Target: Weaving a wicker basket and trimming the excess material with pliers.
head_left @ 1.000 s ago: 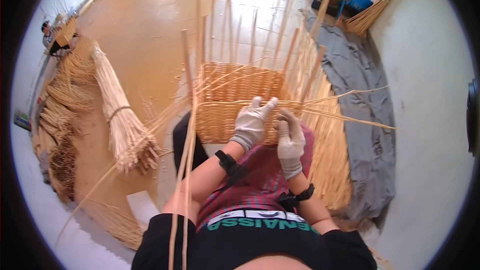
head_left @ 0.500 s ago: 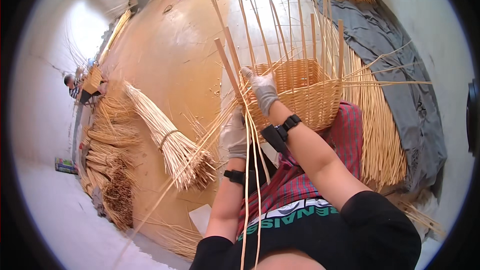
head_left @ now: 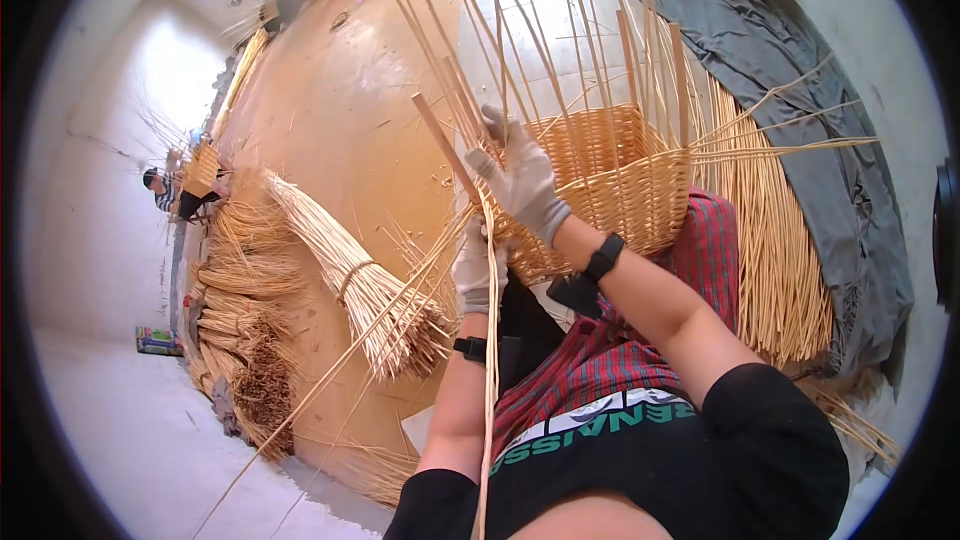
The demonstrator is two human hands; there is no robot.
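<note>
A half-woven wicker basket point(head_left: 625, 202) leans across my lap, its wall made of tan willow and its long stakes standing up from the rim. My left hand point(head_left: 477, 270), in a pale glove, is closed at the basket's left corner, where several willow rods point(head_left: 490, 340) pass down over my body; its fingertips are partly hidden by them. Above that corner my right hand point(head_left: 527, 180), also gloved, has its thumb and fingers apart, close to the upright stakes. A square wooden post point(head_left: 440, 140) rises at the same corner. Other rods point(head_left: 790, 148) stick out from the right corner.
A tied bundle of peeled rods point(head_left: 355, 275) lies on the floor to the left. Several more bundles point(head_left: 240, 330) line the left wall. To the right are loose rods point(head_left: 775, 250) beside a grey cloth point(head_left: 850, 210). Another person point(head_left: 180, 185) sits far left.
My right hand has shifted from the rim, its fingers now spread wider. The rods hanging over my body have drawn together into a narrower strand. The view has shifted slightly.
</note>
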